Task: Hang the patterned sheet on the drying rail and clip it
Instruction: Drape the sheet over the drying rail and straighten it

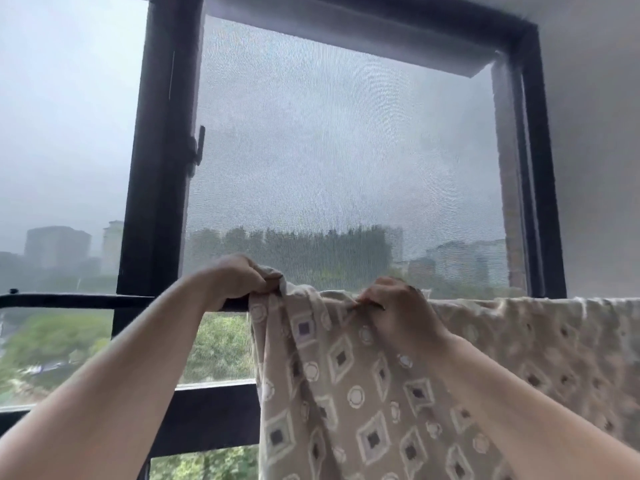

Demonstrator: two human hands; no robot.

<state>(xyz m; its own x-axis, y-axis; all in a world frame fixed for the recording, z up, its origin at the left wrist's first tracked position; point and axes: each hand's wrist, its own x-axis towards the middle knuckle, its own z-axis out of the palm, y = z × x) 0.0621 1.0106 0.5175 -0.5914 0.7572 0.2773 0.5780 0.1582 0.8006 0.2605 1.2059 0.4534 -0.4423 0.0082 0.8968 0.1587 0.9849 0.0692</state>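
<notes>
A beige patterned sheet (363,393) with white diamonds and circles hangs over the black drying rail (69,301), draped from the middle of the view to the right edge. My left hand (235,282) is shut on the sheet's bunched left top edge, right at the rail. A little to the right, my right hand (394,306) pinches a fold of the sheet on top of the rail. The rail is bare to the left of my left hand and hidden under cloth to the right. No clip is in view.
Behind the rail stands a black-framed window with a mesh screen (329,150). A thick black upright of the frame (159,150) rises left of centre. A grey wall (602,150) closes the right side. Hazy buildings and trees lie outside.
</notes>
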